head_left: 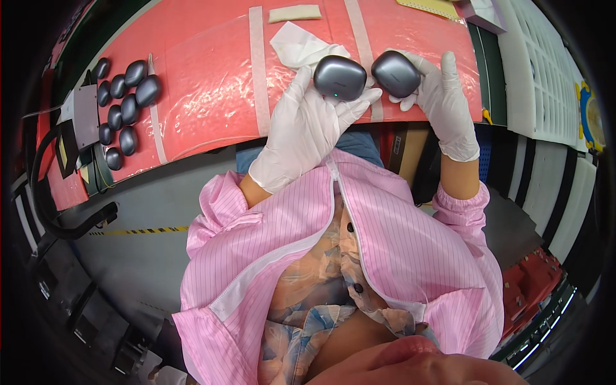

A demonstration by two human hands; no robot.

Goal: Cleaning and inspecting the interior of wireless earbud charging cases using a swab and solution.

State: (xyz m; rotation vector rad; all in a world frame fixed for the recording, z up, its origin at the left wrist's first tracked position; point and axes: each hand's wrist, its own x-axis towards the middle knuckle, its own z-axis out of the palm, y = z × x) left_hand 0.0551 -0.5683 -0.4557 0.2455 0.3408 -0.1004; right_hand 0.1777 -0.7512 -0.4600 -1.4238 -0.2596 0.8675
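Open red mat [205,77] beside left hand [301,125], dark cases [129,109] beyond

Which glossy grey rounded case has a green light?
The rounded case in the white-gloved left hand: small green light near its lower edge. None shows on the matching case in the gloved right hand or the cases at far left.
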